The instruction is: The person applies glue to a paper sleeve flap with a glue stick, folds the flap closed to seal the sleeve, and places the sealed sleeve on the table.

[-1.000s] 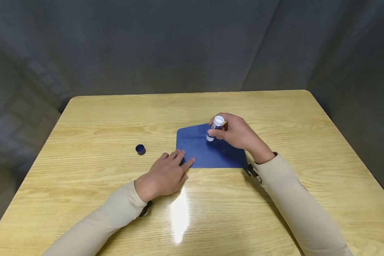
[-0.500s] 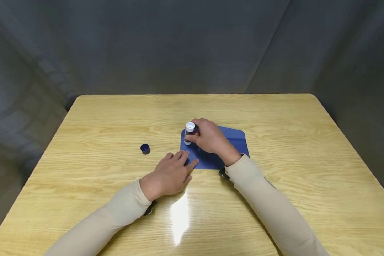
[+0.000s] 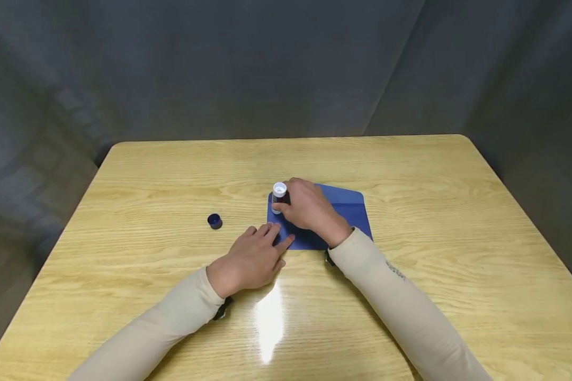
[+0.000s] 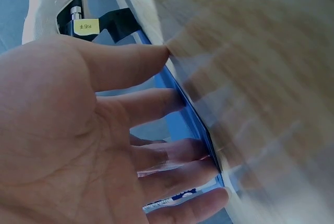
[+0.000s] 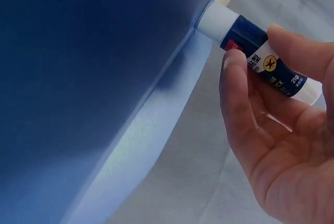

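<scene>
A blue envelope (image 3: 352, 214) lies on the table with its flap (image 3: 340, 194) folded out toward the far side. My right hand (image 3: 310, 209) grips an uncapped glue stick (image 5: 250, 44), navy and white with a 21g label. It stands nearly upright, its glue end down at the flap's left part by the fold line. In the right wrist view a shiny streak shows along the flap. My left hand (image 3: 255, 259) rests with spread, fairly straight fingers on the envelope's near left corner. In the left wrist view its fingertips (image 4: 201, 148) press along the envelope's edge.
The dark blue glue stick cap (image 3: 214, 221) sits, hollow side up, left of the envelope. The wooden table (image 3: 457, 211) has rounded far corners, with a dark grey curtain (image 3: 248, 69) behind it.
My right hand has carried the glue stick leftward from the envelope's middle to its left end, then shifted only slightly. My left hand keeps its place on the corner.
</scene>
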{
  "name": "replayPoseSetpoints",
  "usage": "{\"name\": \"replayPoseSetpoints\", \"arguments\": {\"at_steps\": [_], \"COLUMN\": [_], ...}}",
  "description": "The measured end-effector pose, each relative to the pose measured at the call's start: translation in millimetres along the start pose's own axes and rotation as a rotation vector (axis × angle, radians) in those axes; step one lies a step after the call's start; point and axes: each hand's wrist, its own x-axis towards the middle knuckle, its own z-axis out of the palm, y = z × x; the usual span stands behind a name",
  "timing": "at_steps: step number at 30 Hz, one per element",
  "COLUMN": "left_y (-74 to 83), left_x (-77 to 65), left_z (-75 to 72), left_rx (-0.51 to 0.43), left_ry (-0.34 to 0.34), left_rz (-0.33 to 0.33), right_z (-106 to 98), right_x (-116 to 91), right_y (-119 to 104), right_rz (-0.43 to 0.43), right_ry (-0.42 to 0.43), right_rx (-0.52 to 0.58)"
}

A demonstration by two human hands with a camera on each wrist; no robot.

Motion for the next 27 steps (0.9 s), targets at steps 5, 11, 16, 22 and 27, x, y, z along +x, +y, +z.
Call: {"name": "replayPoseSetpoints", "arguments": {"at_steps": [5,11,16,22,27], "left_y": [-1.2,-0.4,0.2,0.1,0.3], "left_x": [-1.6,-1.8,-1.7,-2.1,-2.7], "left_z": [0.8,0.5,-0.1,-0.7,-0.4], "left_rx": [-0.003,-0.023,-0.024,-0.024,-0.034], "left_ry": [0.005,-0.007,-0.003,0.002,-0.008], "left_rz": [0.004,-0.003,0.003,0.005,0.003], "right_z": [-2.4,-10.4,-18.8,-28.2,-34.9], "right_x": [-1.9,-7.7,-17.7,-30.7,-40.4], "right_y": [0.8,13.1,27.9,47.6,63.7], "right_rz": [0.029,0.091,0.117,0.117,0.136], "right_ry": [0.001,-0.016,-0.016,0.022,0.029], "right_rx": [-0.027,-0.041,-0.035,-0.038,-0.04]}}
